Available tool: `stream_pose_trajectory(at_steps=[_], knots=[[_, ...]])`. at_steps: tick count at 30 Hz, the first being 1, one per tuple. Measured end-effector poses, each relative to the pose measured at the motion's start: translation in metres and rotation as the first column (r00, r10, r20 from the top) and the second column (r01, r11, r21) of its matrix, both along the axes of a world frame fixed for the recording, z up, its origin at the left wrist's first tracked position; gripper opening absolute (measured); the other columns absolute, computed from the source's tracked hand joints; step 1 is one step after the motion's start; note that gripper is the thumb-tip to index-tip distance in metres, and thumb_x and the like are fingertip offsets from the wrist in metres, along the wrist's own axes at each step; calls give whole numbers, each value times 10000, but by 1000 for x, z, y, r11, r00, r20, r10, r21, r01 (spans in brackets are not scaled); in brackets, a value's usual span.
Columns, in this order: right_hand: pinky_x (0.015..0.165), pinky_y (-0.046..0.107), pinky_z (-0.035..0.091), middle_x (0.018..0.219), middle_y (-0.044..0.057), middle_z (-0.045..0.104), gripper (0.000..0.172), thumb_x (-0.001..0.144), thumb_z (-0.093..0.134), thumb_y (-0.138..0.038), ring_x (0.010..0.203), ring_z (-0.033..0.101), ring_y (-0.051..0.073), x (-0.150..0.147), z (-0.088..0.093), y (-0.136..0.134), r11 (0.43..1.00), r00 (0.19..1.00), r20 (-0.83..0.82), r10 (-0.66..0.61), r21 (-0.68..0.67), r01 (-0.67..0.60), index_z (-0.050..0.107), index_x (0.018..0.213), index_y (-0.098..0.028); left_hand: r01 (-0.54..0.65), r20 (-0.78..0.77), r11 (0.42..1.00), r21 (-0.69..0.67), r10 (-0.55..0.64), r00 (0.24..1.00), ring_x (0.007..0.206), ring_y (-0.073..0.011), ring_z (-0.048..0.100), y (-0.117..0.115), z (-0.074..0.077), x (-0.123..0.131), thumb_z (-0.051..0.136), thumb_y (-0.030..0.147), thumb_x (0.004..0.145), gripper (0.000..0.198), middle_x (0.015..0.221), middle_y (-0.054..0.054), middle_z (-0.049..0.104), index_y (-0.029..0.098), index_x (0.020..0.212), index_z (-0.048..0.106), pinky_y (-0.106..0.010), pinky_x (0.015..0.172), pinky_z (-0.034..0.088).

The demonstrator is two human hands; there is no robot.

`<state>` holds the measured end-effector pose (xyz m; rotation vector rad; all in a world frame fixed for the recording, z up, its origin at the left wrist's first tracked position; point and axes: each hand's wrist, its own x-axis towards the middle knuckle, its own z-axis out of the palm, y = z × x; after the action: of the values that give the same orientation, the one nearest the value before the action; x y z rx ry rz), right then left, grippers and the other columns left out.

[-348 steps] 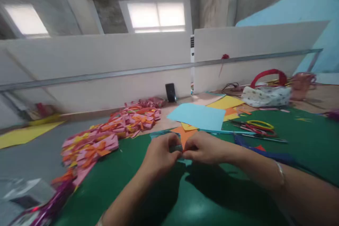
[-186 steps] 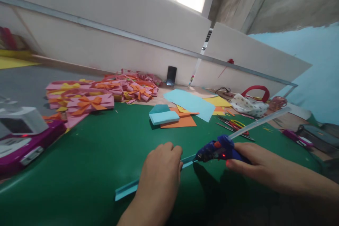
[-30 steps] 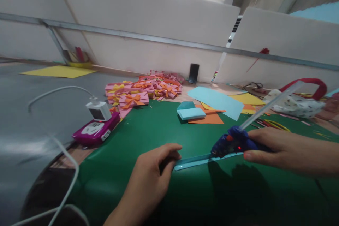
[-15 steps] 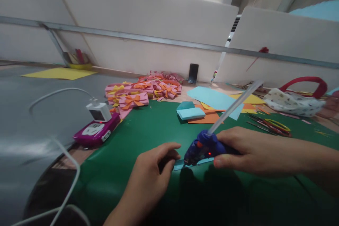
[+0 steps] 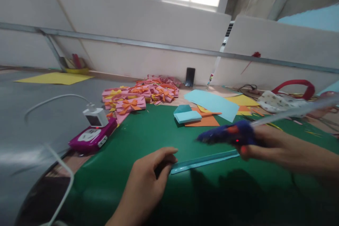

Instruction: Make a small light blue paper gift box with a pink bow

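A narrow light-blue paper strip (image 5: 205, 161), folded along its length, lies on the green mat (image 5: 156, 130). Its left end is between the thumb and curled fingers of my left hand (image 5: 152, 171), which pinches it against the mat. My right hand (image 5: 275, 146) is closed around the handle of a blue hot glue gun (image 5: 227, 135), raised above the strip and blurred by motion. A long clear glue stick (image 5: 293, 112) juts from the gun's back, and a small red light glows on its side. A glossy line, like glue, shows near the strip's left end.
A folded light-blue paper piece (image 5: 187, 116) rests by orange sheets (image 5: 202, 120). Behind are pink paper pieces with orange bows (image 5: 129, 104) and a dark phone (image 5: 190, 77). At left, a purple power strip (image 5: 91, 139) carries a white charger (image 5: 95, 117). A white patterned basket (image 5: 280, 102) stands right.
My right hand has lifted the glue gun off the strip and moved it up and right, uncovering the strip. My left hand keeps its hold on the strip's left end.
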<state>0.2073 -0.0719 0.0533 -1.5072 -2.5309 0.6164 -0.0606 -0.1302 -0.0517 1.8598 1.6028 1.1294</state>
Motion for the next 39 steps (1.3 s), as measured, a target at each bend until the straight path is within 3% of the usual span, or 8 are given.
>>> stream_pose_trajectory(at_steps=[3, 5, 11, 15, 19, 22, 29, 39], knots=[[573, 367, 459, 713, 67, 640, 373, 795, 426, -519, 705, 605, 303, 67, -16, 12, 905, 934, 125, -334, 318, 281, 633, 778, -209, -29, -41, 997, 67, 31, 999, 767, -122, 655, -1, -4, 0, 516, 159, 753, 241, 824, 38, 705, 253, 943, 632, -207, 730, 505], [635, 438, 445, 903, 141, 645, 366, 795, 443, -474, 849, 575, 399, 110, -32, 20, 839, 897, 122, -424, 426, 339, 615, 933, -181, -47, -60, 994, 95, 53, 997, 771, -125, 657, -2, -6, 1, 525, 166, 751, 236, 830, 42, 708, 260, 937, 635, -203, 733, 507], [607, 379, 462, 835, 164, 638, 288, 799, 463, -260, 729, 609, 303, 184, -63, 34, 814, 875, 305, -376, 560, 155, 610, 999, -113, -52, -107, 983, 176, 71, 992, 758, -123, 663, -1, -14, -1, 560, 238, 746, 205, 855, 61, 710, 289, 927, 641, -180, 706, 517], [658, 371, 452, 980, 150, 614, 268, 826, 420, -193, 810, 589, 273, 140, -57, 25, 716, 909, 248, -334, 694, 74, 620, 1004, -177, -44, -139, 974, 224, 76, 987, 741, -112, 666, 1, -19, -4, 566, 295, 750, 196, 860, 83, 709, 315, 930, 640, -167, 695, 520], [774, 301, 418, 1028, 77, 599, 234, 824, 468, -163, 916, 544, 186, 52, -57, 5, 794, 992, 120, 46, 598, -109, 607, 1009, -199, -33, -194, 971, 238, 81, 978, 739, -106, 667, 2, -21, -8, 580, 320, 743, 203, 865, 93, 707, 323, 939, 632, -165, 715, 518], [720, 305, 366, 934, 44, 620, 199, 804, 491, -136, 846, 521, 172, 10, -66, 0, 777, 967, 214, 138, 581, -240, 618, 938, -211, -10, -215, 970, 241, 63, 974, 737, -100, 666, 1, -21, -10, 578, 310, 749, 199, 865, 95, 707, 320, 942, 626, -160, 716, 516], [606, 284, 253, 670, 14, 584, 212, 808, 468, -92, 648, 437, 142, 3, -81, 11, 712, 934, 330, 138, 623, -325, 570, 642, -174, 61, -259, 942, 331, 29, 965, 773, -84, 651, -2, -16, -4, 538, 237, 784, 241, 898, 71, 692, 294, 1015, 580, -145, 698, 506], [646, 289, 268, 711, 34, 583, 231, 861, 402, -102, 675, 436, 150, 8, -91, -1, 643, 931, 316, 185, 677, -358, 608, 784, -174, 298, -499, 792, 532, 9, 867, 845, -120, 620, 0, -28, -13, 481, 110, 783, 275, 892, -19, 667, 208, 1018, 586, -185, 719, 493]])
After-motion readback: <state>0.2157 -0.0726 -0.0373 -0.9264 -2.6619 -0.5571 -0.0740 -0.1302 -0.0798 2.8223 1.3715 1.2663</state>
